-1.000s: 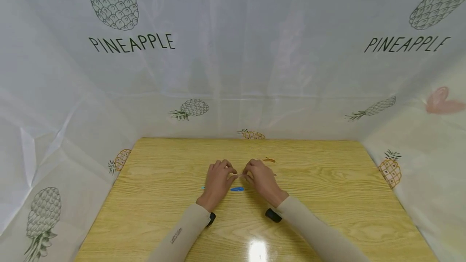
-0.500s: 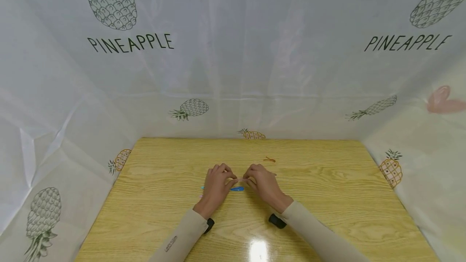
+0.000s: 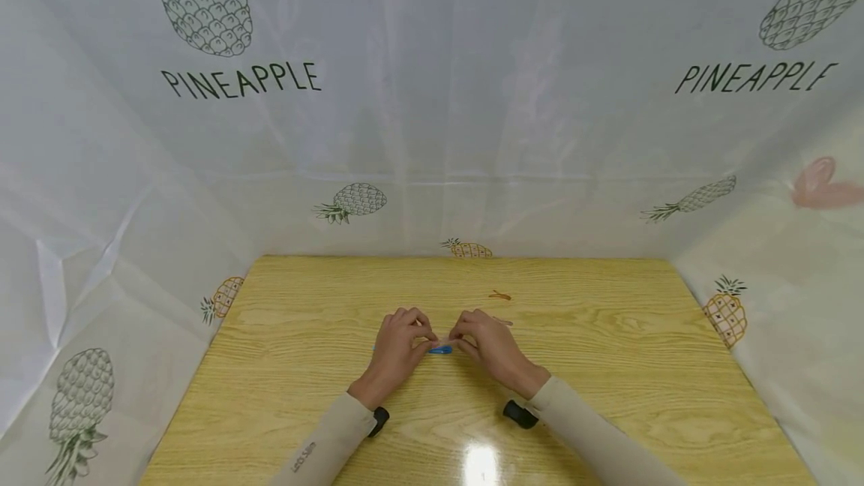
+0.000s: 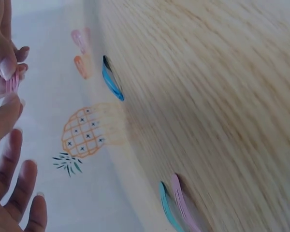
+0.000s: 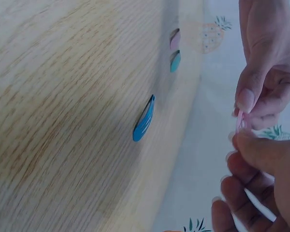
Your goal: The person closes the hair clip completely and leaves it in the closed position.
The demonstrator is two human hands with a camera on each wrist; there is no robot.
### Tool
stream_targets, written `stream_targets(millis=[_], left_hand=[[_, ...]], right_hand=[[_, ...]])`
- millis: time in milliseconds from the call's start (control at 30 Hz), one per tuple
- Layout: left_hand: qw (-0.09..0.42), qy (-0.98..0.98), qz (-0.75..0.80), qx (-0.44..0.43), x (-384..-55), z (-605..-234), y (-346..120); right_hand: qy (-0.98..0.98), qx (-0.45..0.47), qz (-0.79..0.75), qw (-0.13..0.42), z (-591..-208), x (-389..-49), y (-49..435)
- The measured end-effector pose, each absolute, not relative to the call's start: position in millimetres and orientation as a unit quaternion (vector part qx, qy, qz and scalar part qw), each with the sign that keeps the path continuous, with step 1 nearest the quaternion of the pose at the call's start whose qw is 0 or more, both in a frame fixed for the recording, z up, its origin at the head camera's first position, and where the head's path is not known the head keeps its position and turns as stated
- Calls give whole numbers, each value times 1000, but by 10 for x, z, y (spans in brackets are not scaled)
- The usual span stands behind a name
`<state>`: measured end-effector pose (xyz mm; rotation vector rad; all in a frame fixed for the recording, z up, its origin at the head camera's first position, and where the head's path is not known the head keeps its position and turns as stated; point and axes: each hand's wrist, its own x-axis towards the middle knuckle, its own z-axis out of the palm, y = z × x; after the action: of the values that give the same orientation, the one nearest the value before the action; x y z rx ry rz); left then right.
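Note:
A pink snap hair clip [image 5: 241, 122] is stretched between my two hands, above the table. The thumb and finger of my left hand [image 3: 401, 343] pinch one end of it. My right hand [image 3: 491, 345] pinches the other end, as the left wrist view also shows. In the head view the fingertips hide most of this clip. Just below them a blue snap hair clip [image 3: 441, 349] lies on the tabletop, touched by neither hand.
A teal clip [image 4: 168, 208] and a light purple clip [image 4: 183, 205] lie side by side on the left. An orange clip [image 3: 500, 295] and another pinkish clip [image 3: 505, 322] lie beyond my right hand. Pineapple-printed sheeting [image 3: 432, 133] surrounds the wooden table [image 3: 580, 366].
Both hands have come nearer to my body, bringing the pink hair clip from beyond the blue clip to just over it. The clips on the table have stayed where they were.

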<state>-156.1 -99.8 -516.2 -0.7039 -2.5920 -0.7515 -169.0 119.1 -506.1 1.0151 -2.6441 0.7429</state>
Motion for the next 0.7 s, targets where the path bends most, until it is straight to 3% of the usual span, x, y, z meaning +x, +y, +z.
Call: stream_targets(millis=[367,700], left_hand=[[180,-889,-272,-321,-1515,-5114,-1071],[182,-882,-227,-370,-1494,-5112,-1132]], right_hand=[[-864,417,264,99,-5060,-1684,1271],[-823,496,243,131,-5107,-1699,1286]])
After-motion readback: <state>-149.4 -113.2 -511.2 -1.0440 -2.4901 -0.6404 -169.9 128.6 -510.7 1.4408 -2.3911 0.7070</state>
